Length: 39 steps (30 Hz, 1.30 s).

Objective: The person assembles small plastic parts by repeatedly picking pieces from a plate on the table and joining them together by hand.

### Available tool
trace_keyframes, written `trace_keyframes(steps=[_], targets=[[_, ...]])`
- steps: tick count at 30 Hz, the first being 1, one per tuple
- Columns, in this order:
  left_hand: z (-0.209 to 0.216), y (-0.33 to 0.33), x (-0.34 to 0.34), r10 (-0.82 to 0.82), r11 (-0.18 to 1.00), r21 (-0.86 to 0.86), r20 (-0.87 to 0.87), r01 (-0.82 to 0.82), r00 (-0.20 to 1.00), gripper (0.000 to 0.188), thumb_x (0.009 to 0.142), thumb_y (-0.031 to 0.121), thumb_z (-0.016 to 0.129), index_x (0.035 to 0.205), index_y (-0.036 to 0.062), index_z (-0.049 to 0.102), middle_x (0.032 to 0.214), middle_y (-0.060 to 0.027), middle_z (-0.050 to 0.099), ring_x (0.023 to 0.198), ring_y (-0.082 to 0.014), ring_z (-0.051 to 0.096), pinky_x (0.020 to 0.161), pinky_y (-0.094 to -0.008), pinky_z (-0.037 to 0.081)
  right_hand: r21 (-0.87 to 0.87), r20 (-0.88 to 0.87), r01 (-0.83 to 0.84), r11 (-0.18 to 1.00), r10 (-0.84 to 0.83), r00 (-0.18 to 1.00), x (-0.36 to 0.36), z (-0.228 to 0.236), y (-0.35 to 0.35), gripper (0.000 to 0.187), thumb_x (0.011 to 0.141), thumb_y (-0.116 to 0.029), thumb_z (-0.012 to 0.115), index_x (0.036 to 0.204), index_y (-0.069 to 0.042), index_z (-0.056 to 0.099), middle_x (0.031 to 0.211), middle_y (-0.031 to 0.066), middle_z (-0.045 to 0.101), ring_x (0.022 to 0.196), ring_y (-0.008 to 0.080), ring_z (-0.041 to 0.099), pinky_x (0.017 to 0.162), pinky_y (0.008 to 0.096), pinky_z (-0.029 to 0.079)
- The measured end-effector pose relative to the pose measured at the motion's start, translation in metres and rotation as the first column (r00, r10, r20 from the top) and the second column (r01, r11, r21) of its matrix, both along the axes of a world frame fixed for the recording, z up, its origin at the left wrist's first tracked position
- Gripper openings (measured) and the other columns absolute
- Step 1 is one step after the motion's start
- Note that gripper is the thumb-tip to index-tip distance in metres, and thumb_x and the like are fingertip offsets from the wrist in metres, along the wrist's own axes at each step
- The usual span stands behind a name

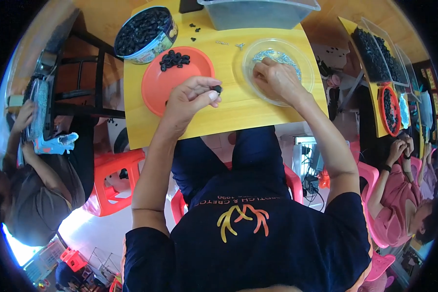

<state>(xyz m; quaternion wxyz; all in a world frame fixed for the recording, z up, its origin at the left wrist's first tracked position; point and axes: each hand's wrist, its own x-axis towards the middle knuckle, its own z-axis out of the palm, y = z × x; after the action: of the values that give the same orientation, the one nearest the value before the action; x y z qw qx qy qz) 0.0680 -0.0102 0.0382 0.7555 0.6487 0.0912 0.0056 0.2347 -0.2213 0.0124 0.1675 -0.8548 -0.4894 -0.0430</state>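
A small black part (pixel 218 89) is pinched between the thumb and fingers of my left hand (pixel 192 100). That hand hovers over the near right rim of an orange-red plate (pixel 155 95), which carries a small heap of black parts (pixel 174 60). My right hand (pixel 280 80) reaches into a clear round bowl (pixel 306 73), its fingers curled together and pointing down. Small silvery metal pieces (pixel 288 61) are spread in the bowl. Whatever sits in the right fingertips is hidden by the hand.
Behind the plate stands a round tub (pixel 163 41) full of black parts. A clear plastic bin (pixel 258 15) is at the table's far edge. Loose silvery pieces (pixel 240 46) and a few black bits (pixel 193 39) lie between. Other people work at both sides, by red stools (pixel 112 185).
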Motion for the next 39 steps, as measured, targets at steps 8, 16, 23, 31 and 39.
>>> trace_keyframes(steps=[8, 16, 23, 31, 39], targets=[[0.003, -0.009, -0.003, -0.048, 0.998, -0.036, 0.026, 0.048, 0.999, 0.027, 0.086, 0.004, 0.064, 0.112, -0.0018, 0.058, 0.094, -0.0065, 0.065, 0.084, -0.0123, 0.062, 0.081, -0.0258, 0.050, -0.035, -0.016, -0.054, 0.998, 0.053, 0.998, -0.001, 0.003, 0.001, 0.010, 0.080, -0.015, 0.063, 0.086, -0.008, 0.065, 0.085, 0.0108, 0.062, 0.073, 0.0330, 0.064, 0.067, 0.0432, 0.051], [-0.003, -0.013, -0.004, -0.039, 0.995, -0.085, 0.058, 0.044, 0.998, 0.024, 0.087, 0.000, 0.062, 0.111, 0.0010, 0.060, 0.100, -0.0095, 0.065, 0.085, -0.0151, 0.062, 0.078, -0.0296, 0.051, 0.077, -0.037, 0.014, 0.997, -0.011, 0.999, -0.001, 0.004, -0.006, 0.010, 0.081, -0.013, 0.063, 0.087, -0.005, 0.063, 0.088, 0.0138, 0.063, 0.075, 0.0339, 0.063, 0.067, 0.0426, 0.051], [0.006, -0.022, 0.001, -0.062, 0.986, -0.148, 0.138, 0.083, 0.988, 0.023, 0.090, 0.001, 0.057, 0.113, -0.0009, 0.059, 0.099, -0.0111, 0.064, 0.087, -0.0154, 0.061, 0.077, -0.0297, 0.049, 0.324, -0.296, 0.131, 0.937, -0.031, 0.955, 0.007, 0.005, -0.016, 0.017, 0.089, -0.012, 0.062, 0.102, -0.002, 0.065, 0.079, 0.0073, 0.061, 0.067, 0.0172, 0.057, 0.063, 0.0292, 0.047], [0.003, -0.026, 0.007, -0.017, 0.917, -0.392, 0.148, 0.074, 0.989, 0.021, 0.093, 0.005, 0.055, 0.113, 0.0009, 0.060, 0.103, -0.0123, 0.064, 0.088, -0.0158, 0.060, 0.078, -0.0291, 0.048, 0.403, -0.906, 0.575, 0.712, 0.221, 0.361, -0.003, 0.019, -0.019, 0.019, 0.090, -0.016, 0.066, 0.105, -0.004, 0.067, 0.083, -0.0011, 0.062, 0.063, 0.0052, 0.051, 0.057, 0.0208, 0.044], [-0.017, -0.037, 0.020, 0.059, 0.689, -0.724, 0.119, 0.046, 0.991, 0.021, 0.091, 0.006, 0.060, 0.112, 0.0013, 0.059, 0.097, -0.0077, 0.063, 0.087, -0.0145, 0.059, 0.076, -0.0263, 0.049, 0.472, -0.844, 0.587, 0.657, 0.530, 0.086, -0.048, 0.040, -0.004, 0.017, 0.087, -0.013, 0.068, 0.102, -0.003, 0.066, 0.073, -0.0012, 0.058, 0.063, 0.0063, 0.051, 0.056, 0.0209, 0.042]])
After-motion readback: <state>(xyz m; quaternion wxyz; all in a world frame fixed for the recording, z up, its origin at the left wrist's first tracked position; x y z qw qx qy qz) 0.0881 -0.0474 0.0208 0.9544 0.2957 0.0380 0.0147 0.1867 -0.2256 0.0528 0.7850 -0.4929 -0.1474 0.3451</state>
